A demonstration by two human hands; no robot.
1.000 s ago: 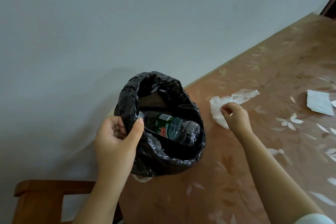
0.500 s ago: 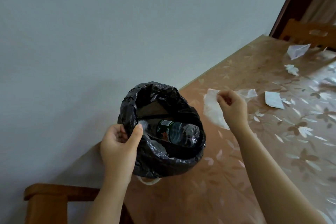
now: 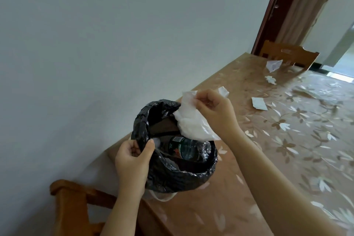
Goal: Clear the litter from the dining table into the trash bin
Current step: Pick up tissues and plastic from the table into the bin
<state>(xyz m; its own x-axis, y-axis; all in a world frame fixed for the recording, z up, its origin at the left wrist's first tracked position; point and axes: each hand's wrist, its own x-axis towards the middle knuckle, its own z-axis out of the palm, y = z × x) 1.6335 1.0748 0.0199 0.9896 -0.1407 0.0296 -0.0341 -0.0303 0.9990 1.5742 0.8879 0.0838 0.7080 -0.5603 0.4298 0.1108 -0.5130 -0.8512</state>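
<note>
A trash bin lined with a black bag (image 3: 172, 176) stands at the near left edge of the dining table (image 3: 287, 159). Inside it lies a plastic bottle (image 3: 187, 148) with a green label. My left hand (image 3: 132, 159) pinches the bag's left rim. My right hand (image 3: 214, 109) holds a clear white plastic wrapper (image 3: 191, 122) by its top, hanging over the bin's far rim and mouth. More litter lies further along the table: a white paper piece (image 3: 259, 103), a crumpled tissue (image 3: 270, 79), a folded paper (image 3: 274, 65) and a crumpled scrap (image 3: 223, 91) behind my right hand.
The table has a brown cloth with white flowers and runs along a pale wall on the left. A wooden chair (image 3: 72, 203) stands at the near left corner. Another wooden chair (image 3: 287, 53) is at the far end, before a doorway.
My right hand has lifted the plastic wrapper off the table and carried it left, over the bin's mouth. The left hand keeps its hold on the bag's rim. The view has tilted up.
</note>
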